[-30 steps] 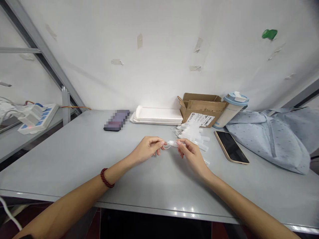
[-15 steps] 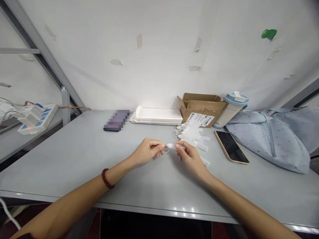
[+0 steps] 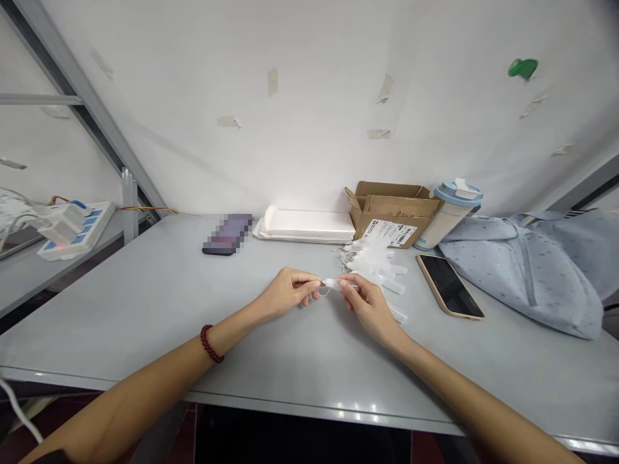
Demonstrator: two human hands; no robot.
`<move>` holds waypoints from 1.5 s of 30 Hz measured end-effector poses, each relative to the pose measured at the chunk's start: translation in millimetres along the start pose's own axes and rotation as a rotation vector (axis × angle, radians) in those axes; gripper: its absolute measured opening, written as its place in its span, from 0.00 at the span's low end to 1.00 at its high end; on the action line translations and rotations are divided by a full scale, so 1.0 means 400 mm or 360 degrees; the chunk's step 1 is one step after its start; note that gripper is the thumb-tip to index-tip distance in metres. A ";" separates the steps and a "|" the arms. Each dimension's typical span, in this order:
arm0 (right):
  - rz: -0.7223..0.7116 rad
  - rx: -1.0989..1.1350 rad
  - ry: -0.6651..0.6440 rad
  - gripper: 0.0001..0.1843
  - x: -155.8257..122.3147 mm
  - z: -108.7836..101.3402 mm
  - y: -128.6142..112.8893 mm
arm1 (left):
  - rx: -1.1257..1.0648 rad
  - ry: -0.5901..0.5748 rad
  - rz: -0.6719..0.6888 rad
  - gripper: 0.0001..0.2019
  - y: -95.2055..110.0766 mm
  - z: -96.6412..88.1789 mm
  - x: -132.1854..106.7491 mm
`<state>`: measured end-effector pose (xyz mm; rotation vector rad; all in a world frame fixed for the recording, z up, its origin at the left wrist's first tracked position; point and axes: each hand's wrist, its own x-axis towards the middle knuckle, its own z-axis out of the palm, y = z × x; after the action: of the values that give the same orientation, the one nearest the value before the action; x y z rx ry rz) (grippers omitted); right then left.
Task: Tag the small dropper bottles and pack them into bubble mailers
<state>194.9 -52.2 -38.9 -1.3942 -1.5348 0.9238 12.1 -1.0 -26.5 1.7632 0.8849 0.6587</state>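
Over the middle of the table I hold a small white plastic tube (image 3: 331,283) level, with a thin cord hanging from its narrow end. My right hand (image 3: 366,301) pinches the tube's body between thumb and fingers, hiding part of it. At the narrow end, my left hand (image 3: 293,293) has thumb and forefinger pressed together on the thin white cord (image 3: 324,294), which curves in a loop below the fingertips. Just behind my right hand lies a pile of similar white tubes (image 3: 374,261) with cords, some partly covered by that hand.
Behind the pile stand an open cardboard box (image 3: 399,209) and a blue-lidded cup (image 3: 447,219). A stack of white envelopes (image 3: 307,225) lies left of the box, beside a blurred phone (image 3: 226,234). At right are another phone (image 3: 449,287) and a light blue bag (image 3: 522,277); a power strip (image 3: 87,232) sits far left.
Both hands keep nearly the same pose and hold on the tube and cord. The whole view has shifted very slightly.
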 end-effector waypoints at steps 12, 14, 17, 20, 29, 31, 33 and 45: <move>-0.0055 -0.0008 0.0083 0.18 0.006 -0.012 -0.004 | -0.0102 0.0065 0.0005 0.12 0.001 -0.002 0.000; -0.0069 -0.0049 0.0084 0.19 0.006 -0.011 -0.003 | -0.0086 0.0090 0.0017 0.12 0.000 -0.002 0.000; -0.0103 -0.0128 0.0075 0.19 0.005 -0.011 -0.003 | -0.0079 0.0089 0.0012 0.12 -0.002 -0.005 0.002; -0.0191 -0.0262 0.0088 0.18 0.011 -0.021 -0.003 | -0.0051 0.0123 -0.0008 0.12 0.001 -0.016 0.007; -0.0881 -0.1272 0.0472 0.11 0.064 -0.077 0.055 | -0.0054 0.0559 -0.0120 0.12 -0.005 -0.075 0.034; -0.0882 -0.1486 0.0462 0.10 0.067 -0.079 0.065 | -0.0002 0.0648 -0.0136 0.12 -0.023 -0.089 0.045; -0.0834 -0.1638 0.0432 0.10 0.067 -0.078 0.069 | 0.0013 0.0725 -0.0183 0.11 -0.044 -0.104 0.058; -0.0658 -0.1808 0.0384 0.11 0.062 -0.080 0.066 | -0.0236 0.0966 -0.0463 0.06 -0.118 -0.158 0.107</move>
<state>233.8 -25.4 -48.7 -1.6931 -2.1286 -0.4791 -24.1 78.2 -48.3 1.2749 1.4290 1.0564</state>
